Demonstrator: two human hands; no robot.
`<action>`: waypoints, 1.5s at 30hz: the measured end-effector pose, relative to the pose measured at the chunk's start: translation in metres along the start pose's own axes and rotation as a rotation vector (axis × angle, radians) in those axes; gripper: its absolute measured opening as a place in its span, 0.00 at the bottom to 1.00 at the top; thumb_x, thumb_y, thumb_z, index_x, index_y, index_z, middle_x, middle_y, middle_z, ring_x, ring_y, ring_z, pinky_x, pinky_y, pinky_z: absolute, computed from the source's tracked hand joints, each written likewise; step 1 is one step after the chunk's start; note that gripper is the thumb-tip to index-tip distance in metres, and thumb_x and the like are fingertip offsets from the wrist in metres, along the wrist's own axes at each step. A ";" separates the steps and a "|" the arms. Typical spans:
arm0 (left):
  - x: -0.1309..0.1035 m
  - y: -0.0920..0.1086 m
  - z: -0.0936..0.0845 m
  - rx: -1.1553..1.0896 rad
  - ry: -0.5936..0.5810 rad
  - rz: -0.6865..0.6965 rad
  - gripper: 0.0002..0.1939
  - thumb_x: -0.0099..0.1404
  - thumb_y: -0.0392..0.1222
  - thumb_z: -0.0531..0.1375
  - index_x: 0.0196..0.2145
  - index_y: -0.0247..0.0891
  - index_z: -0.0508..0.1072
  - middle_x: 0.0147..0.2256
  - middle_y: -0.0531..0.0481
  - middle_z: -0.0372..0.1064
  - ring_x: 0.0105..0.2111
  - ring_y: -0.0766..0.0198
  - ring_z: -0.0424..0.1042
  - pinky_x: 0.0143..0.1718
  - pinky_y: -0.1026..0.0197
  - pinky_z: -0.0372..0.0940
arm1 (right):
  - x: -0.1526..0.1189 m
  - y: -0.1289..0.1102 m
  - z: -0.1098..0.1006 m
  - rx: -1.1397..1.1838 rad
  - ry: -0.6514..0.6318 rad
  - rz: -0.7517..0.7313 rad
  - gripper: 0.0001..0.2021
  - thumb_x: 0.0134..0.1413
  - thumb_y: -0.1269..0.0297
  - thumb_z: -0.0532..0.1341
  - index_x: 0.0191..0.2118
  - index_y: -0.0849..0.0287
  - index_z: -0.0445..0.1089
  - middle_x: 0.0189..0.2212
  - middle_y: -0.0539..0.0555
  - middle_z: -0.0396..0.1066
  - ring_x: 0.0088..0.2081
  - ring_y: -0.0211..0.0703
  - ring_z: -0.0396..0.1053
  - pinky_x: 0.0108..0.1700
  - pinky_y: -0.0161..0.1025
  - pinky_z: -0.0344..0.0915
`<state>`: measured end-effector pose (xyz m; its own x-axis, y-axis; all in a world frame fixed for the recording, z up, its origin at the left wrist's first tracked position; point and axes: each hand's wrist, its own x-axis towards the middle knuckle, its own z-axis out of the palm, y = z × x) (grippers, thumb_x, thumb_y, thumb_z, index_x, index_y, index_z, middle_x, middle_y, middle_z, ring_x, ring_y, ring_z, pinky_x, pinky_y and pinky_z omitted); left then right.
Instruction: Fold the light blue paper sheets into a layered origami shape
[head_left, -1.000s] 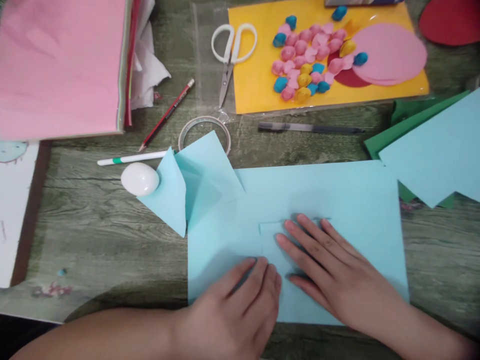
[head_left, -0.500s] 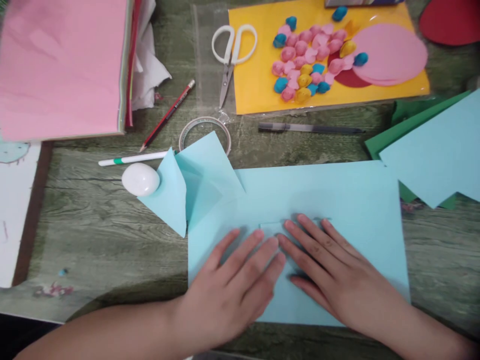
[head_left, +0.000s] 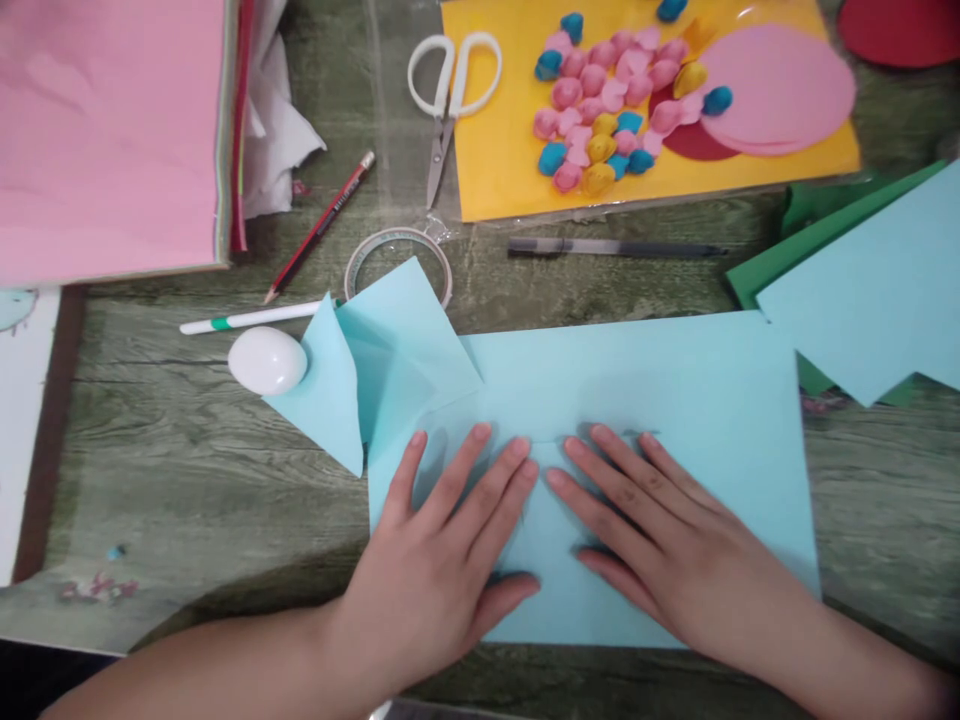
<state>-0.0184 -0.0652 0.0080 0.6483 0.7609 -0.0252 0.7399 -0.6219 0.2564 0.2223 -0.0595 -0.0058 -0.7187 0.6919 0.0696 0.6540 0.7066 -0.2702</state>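
A large light-blue sheet of paper [head_left: 720,390] lies flat in front of me. My left hand [head_left: 450,540] rests on its left part, palm down with the fingers spread. Flat on the sheet to the right, my right hand [head_left: 652,520] has its fingers stretched out, the index fingertips of both hands close together. Between and under the fingers shows the edge of a smaller light-blue piece, mostly hidden by my hands. A folded light-blue piece of paper [head_left: 405,320] overlaps the sheet's upper left corner, and a white egg-shaped object [head_left: 268,360] sits on its left flap.
White-handled scissors [head_left: 442,110], a tape roll [head_left: 349,270], a pencil [head_left: 319,230], a white pen [head_left: 255,318] and a dark pen [head_left: 615,247] lie beyond. Small paper roses [head_left: 592,80] cover a yellow pack [head_left: 502,190]. Pink sheets [head_left: 112,140] are stacked left; green paper [head_left: 757,275] lies right.
My left hand has shifted left and spread its fingers wider, with the thumb now showing. My right hand stays almost in place. The view has moved slightly to the right.
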 end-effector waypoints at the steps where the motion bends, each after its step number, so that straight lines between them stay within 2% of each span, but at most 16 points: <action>1: 0.000 0.000 0.000 -0.001 0.002 -0.002 0.33 0.66 0.59 0.53 0.62 0.36 0.61 0.64 0.50 0.54 0.65 0.49 0.48 0.66 0.40 0.27 | 0.000 0.000 0.000 0.010 0.005 0.006 0.23 0.63 0.62 0.55 0.63 0.57 0.58 0.64 0.57 0.56 0.66 0.53 0.47 0.63 0.54 0.51; 4: 0.000 0.001 0.000 -0.005 0.003 -0.004 0.34 0.66 0.59 0.54 0.62 0.35 0.60 0.64 0.51 0.53 0.64 0.48 0.49 0.66 0.40 0.27 | 0.001 -0.001 -0.001 0.027 0.010 0.013 0.22 0.63 0.63 0.56 0.62 0.52 0.60 0.64 0.56 0.56 0.66 0.52 0.47 0.62 0.55 0.53; 18: 0.001 0.002 0.002 -0.103 0.009 -0.035 0.35 0.65 0.57 0.56 0.62 0.33 0.59 0.65 0.49 0.51 0.65 0.47 0.47 0.65 0.38 0.28 | 0.000 -0.001 0.000 0.033 0.011 0.015 0.22 0.63 0.63 0.56 0.61 0.53 0.61 0.64 0.57 0.56 0.66 0.53 0.46 0.63 0.55 0.51; 24: 0.002 0.002 0.005 -0.068 0.025 0.006 0.35 0.66 0.59 0.54 0.61 0.30 0.61 0.64 0.46 0.52 0.65 0.44 0.46 0.64 0.36 0.28 | 0.000 -0.001 0.000 0.029 0.012 0.009 0.22 0.63 0.62 0.56 0.62 0.54 0.60 0.64 0.58 0.55 0.66 0.55 0.47 0.62 0.56 0.52; 28: 0.003 0.004 0.008 -0.064 0.059 -0.035 0.33 0.66 0.58 0.55 0.60 0.32 0.62 0.64 0.48 0.53 0.64 0.45 0.48 0.65 0.36 0.30 | 0.000 -0.001 0.001 0.023 0.013 0.002 0.22 0.63 0.63 0.56 0.62 0.54 0.60 0.64 0.58 0.55 0.66 0.56 0.46 0.62 0.57 0.53; 34: 0.002 0.006 0.005 -0.051 0.031 -0.051 0.36 0.65 0.61 0.54 0.62 0.34 0.59 0.64 0.49 0.52 0.65 0.46 0.47 0.65 0.36 0.28 | -0.001 -0.001 0.000 0.018 0.001 0.007 0.23 0.63 0.62 0.56 0.62 0.54 0.59 0.64 0.57 0.55 0.66 0.55 0.46 0.62 0.57 0.53; 40: -0.002 0.010 0.006 0.005 -0.004 -0.030 0.33 0.65 0.61 0.54 0.63 0.47 0.57 0.66 0.47 0.47 0.66 0.46 0.43 0.63 0.33 0.28 | -0.002 0.000 0.001 0.038 0.008 -0.012 0.21 0.63 0.63 0.56 0.60 0.56 0.62 0.64 0.59 0.55 0.66 0.56 0.46 0.62 0.57 0.52; 45: -0.002 0.011 0.008 0.046 -0.012 -0.051 0.35 0.66 0.62 0.51 0.63 0.39 0.57 0.67 0.49 0.45 0.67 0.48 0.41 0.64 0.35 0.25 | -0.002 0.000 0.001 -0.001 -0.014 -0.007 0.23 0.63 0.64 0.56 0.62 0.56 0.59 0.65 0.58 0.52 0.67 0.56 0.44 0.62 0.57 0.51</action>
<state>-0.0101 -0.0753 0.0031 0.6117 0.7896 -0.0490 0.7792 -0.5906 0.2101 0.2229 -0.0609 -0.0067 -0.7264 0.6848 0.0581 0.6493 0.7115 -0.2688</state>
